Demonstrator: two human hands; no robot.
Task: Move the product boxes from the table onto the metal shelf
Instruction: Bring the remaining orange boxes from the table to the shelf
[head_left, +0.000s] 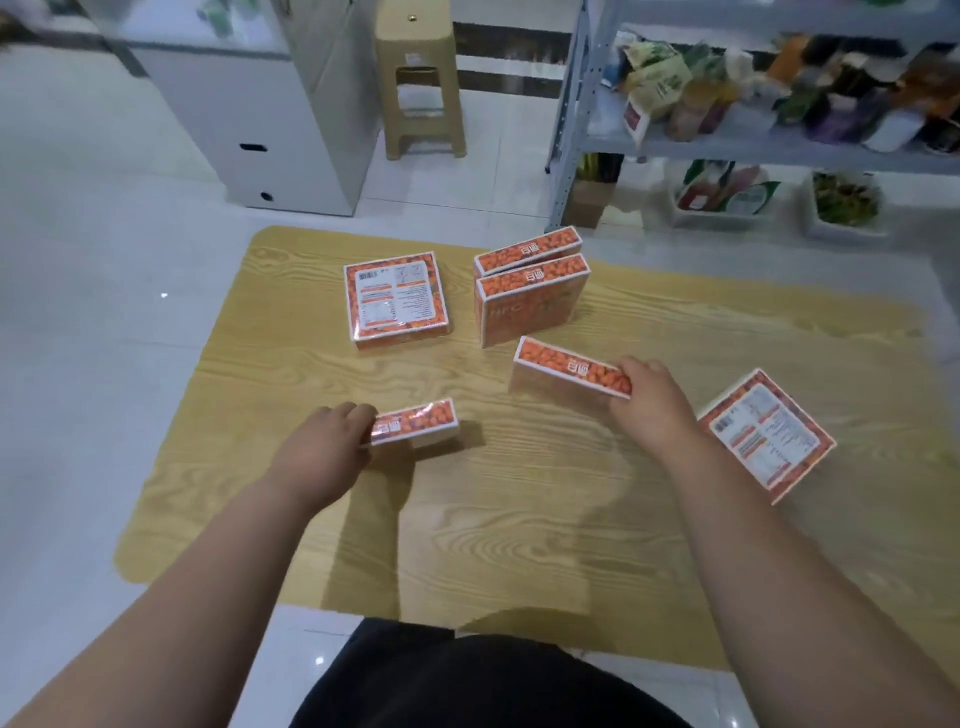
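The left box (415, 423) stands on its long edge at lower centre-left. Its left end is pinched by the left grip (332, 441), fingers curled over the top. I cannot tell whether it rests on the bench (519, 519) or hangs just above it. The centre box (563, 370) stands the same way just right of centre, with the right grip (647, 397) wrapped round its right end. Each box is held by one end only, so on lifting the free end may swing down and the glossy wrap may slide through the fingers. Behind the centre box two more stand on edge, the rear box (527, 248) close behind the front box (530, 304). A careless sweep towards the shelf (779, 156) could tip one into the other. A flat box (396, 299) lies label-up at the upper left of the bench. The right box (766, 436) lies label-up just beside the right arm (753, 545), near enough for the arm to knock or drag it. No box is on the shelf yet. It stands at the upper right of the frame, well apart from the bench, and its visible tier is crowded with goods (691, 98). Room there looks scarce, so a box pushed in could dislodge something or end up overhanging. With both grips full, no hand is free to clear a space.
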